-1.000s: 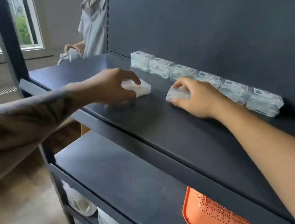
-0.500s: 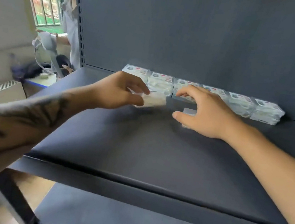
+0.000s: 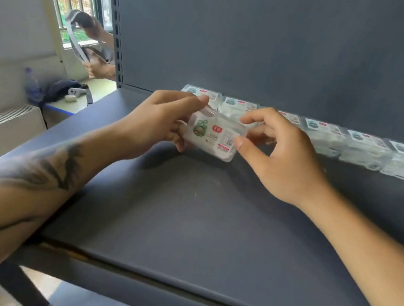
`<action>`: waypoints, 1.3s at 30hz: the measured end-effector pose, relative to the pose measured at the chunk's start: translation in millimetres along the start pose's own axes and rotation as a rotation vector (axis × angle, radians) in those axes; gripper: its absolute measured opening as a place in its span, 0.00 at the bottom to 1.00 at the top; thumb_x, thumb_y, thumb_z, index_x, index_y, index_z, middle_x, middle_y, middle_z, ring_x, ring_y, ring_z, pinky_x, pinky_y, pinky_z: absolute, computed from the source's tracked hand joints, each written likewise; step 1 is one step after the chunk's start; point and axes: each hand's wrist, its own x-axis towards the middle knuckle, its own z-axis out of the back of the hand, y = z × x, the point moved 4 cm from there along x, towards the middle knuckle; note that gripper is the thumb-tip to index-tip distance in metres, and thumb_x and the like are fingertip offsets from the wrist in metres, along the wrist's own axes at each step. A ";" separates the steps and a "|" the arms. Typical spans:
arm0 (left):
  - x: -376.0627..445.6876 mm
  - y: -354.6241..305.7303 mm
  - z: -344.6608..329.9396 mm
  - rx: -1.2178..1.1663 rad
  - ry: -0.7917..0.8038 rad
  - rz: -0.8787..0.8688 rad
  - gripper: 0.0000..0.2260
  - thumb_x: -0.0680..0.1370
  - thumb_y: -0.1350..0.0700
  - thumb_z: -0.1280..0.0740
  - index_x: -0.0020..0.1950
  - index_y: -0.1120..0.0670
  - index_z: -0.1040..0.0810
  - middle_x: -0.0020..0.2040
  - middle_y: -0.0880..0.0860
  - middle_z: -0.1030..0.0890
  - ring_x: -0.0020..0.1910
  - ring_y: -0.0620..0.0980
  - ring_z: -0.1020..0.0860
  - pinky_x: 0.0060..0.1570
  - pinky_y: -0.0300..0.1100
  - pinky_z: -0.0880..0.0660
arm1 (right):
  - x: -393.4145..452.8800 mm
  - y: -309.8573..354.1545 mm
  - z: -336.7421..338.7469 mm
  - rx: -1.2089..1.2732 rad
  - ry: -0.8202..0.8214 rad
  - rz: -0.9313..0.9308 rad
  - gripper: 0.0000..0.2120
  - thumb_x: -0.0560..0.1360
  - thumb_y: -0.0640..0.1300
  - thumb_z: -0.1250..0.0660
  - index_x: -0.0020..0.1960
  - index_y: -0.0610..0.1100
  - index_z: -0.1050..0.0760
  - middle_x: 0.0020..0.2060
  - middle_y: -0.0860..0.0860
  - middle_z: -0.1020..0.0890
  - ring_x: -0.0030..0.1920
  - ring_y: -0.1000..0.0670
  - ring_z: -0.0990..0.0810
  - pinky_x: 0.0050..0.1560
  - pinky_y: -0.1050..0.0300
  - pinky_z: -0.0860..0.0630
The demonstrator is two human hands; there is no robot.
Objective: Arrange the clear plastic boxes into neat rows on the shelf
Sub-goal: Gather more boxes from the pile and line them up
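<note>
Right now both hands hold one clear box [image 3: 215, 135] up above the dark shelf [image 3: 208, 234], in front of the row of boxes [image 3: 326, 139] that sits along the back wall. The left hand [image 3: 158, 121] curls around the box's left end, with fingers on top and underneath. The right hand [image 3: 278, 155] pinches the right end, thumb at the near corner and fingers reaching behind. Holding it at both ends likely keeps it steady so it can be turned and lined up. The box is tipped so its label side, with a green picture and a red mark, faces the person. Its long side runs left to right, much like the row behind it. It looks like it will go down in front to start a second row.
</note>
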 end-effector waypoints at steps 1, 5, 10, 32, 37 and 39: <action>-1.8 -1.7 -1.4 0.008 0.023 -0.011 0.13 0.80 0.49 0.32 0.55 0.58 0.18 0.47 0.60 0.15 0.39 0.59 0.21 0.37 0.50 0.23 | 0.4 -0.1 2.1 0.025 -0.008 -0.006 0.10 0.79 0.48 0.29 0.58 0.53 0.24 0.43 0.58 0.16 0.48 0.56 0.18 0.55 0.57 0.24; -7.3 -6.0 -7.4 0.068 0.022 -0.050 0.07 0.81 0.60 0.31 0.59 0.57 0.20 0.48 0.59 0.14 0.38 0.60 0.18 0.38 0.50 0.20 | 2.7 -3.4 5.4 0.043 -0.035 -0.020 0.08 0.80 0.48 0.30 0.58 0.54 0.25 0.43 0.57 0.15 0.47 0.54 0.18 0.54 0.52 0.23; -8.5 -5.0 -9.0 0.085 -0.008 -0.071 0.08 0.80 0.59 0.29 0.58 0.60 0.18 0.50 0.57 0.13 0.50 0.58 0.15 0.58 0.61 0.22 | -3.4 6.1 -0.8 -0.173 -0.014 0.111 0.26 0.71 0.59 0.24 0.66 0.58 0.28 0.59 0.57 0.24 0.59 0.55 0.24 0.59 0.57 0.27; -15.1 -0.2 18.2 1.088 0.034 -0.110 0.21 0.75 0.41 0.26 0.67 0.39 0.23 0.60 0.49 0.18 0.58 0.55 0.22 0.57 0.48 0.27 | -3.6 20.9 -19.3 -0.554 0.303 0.032 0.24 0.80 0.61 0.37 0.74 0.58 0.31 0.71 0.58 0.28 0.70 0.49 0.28 0.69 0.46 0.29; -22.0 -4.7 14.1 1.170 0.031 -0.119 0.33 0.71 0.32 0.37 0.76 0.39 0.31 0.76 0.48 0.29 0.73 0.54 0.30 0.71 0.57 0.33 | -16.8 11.3 24.1 -0.556 0.200 -0.070 0.23 0.73 0.66 0.36 0.65 0.60 0.24 0.65 0.60 0.25 0.65 0.51 0.25 0.67 0.48 0.28; -27.8 -9.5 4.1 1.224 0.009 -0.180 0.31 0.72 0.32 0.39 0.74 0.38 0.29 0.75 0.46 0.30 0.73 0.53 0.31 0.70 0.54 0.34 | -23.1 5.6 37.9 -0.607 0.239 -0.158 0.23 0.72 0.68 0.34 0.65 0.62 0.25 0.65 0.62 0.25 0.65 0.52 0.26 0.65 0.50 0.28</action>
